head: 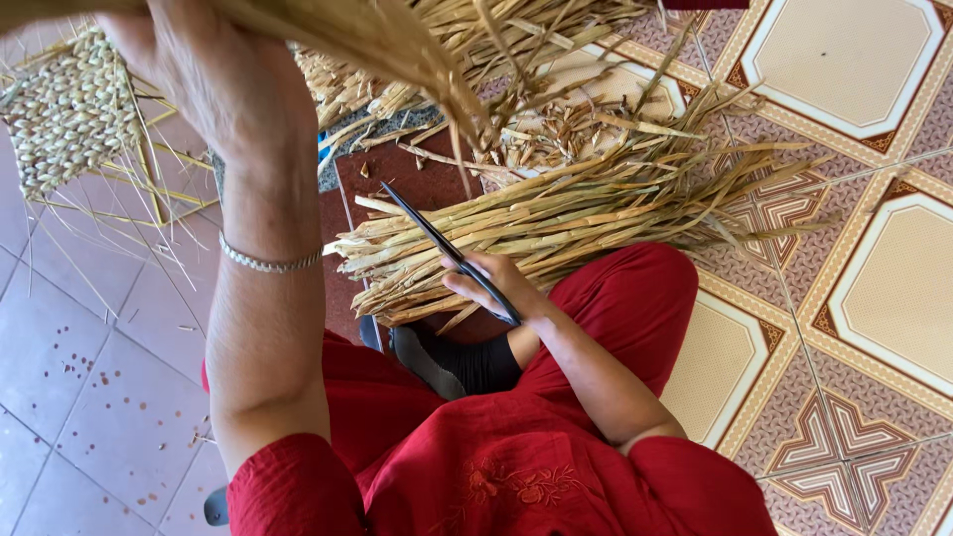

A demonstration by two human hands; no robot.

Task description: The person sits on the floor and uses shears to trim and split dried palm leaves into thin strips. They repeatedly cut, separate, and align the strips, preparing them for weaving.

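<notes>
L hand (pixel 213 74) raised, fingers closed round straw bunch (pixel 397 40); R hand (pixel 491 283) grips dark scissors (pixel 447 248), blades shut, over cut reed bundle (pixel 576 223) on patterned tile floor (pixel 874 298).

left hand (pixel 213 69) raised, right hand (pixel 496 283) lowered, gripping

The person wears a red short-sleeved top (pixel 496 476) with faint tone-on-tone embroidery at the chest, red trousers (pixel 625 298), and a dark sock (pixel 476 362) just beside the trouser leg. A thin silver chain bracelet (pixel 270 263) circles the wrist below the left hand (pixel 213 74).
</notes>
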